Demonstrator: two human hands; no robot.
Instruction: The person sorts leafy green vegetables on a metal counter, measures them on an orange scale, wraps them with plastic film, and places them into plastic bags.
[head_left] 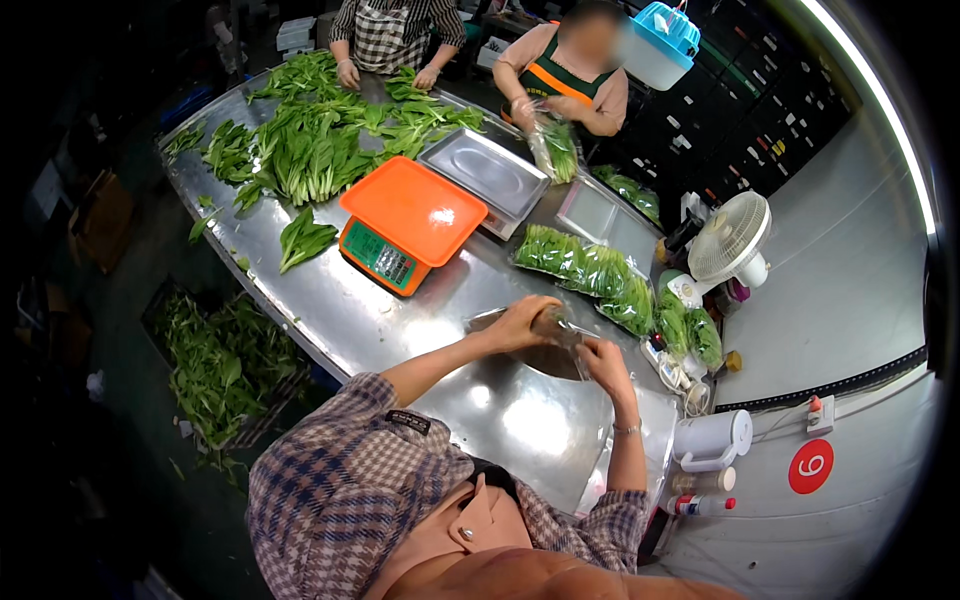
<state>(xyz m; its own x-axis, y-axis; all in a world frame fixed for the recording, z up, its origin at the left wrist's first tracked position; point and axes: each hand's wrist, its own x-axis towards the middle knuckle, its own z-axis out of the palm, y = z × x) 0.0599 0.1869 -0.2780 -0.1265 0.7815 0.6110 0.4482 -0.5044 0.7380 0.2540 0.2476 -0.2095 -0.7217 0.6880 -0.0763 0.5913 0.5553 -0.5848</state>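
Note:
Over the near part of the metal table [400, 335], my left hand [528, 325] is closed on a clear plastic bag [566, 328]. My right hand [603, 362] pinches the same bag's right side, its fingers pressed together. I cannot make out any greens in the bag. Beyond my left hand stands an orange weighing scale [415, 210], its pan bare. A small bunch of leafy greens [305, 238] lies left of the scale. Clear bags packed with greens [580, 265] line the table's right side, just past my hands.
A big pile of loose greens [310, 150] covers the far left. A silver-pan scale [485, 172] sits behind the orange one. Two co-workers stand across the table; one holds a bag of greens [560, 150]. At right are a fan [730, 240] and jug [712, 440]; a crate of leaves [225, 365] is on the floor.

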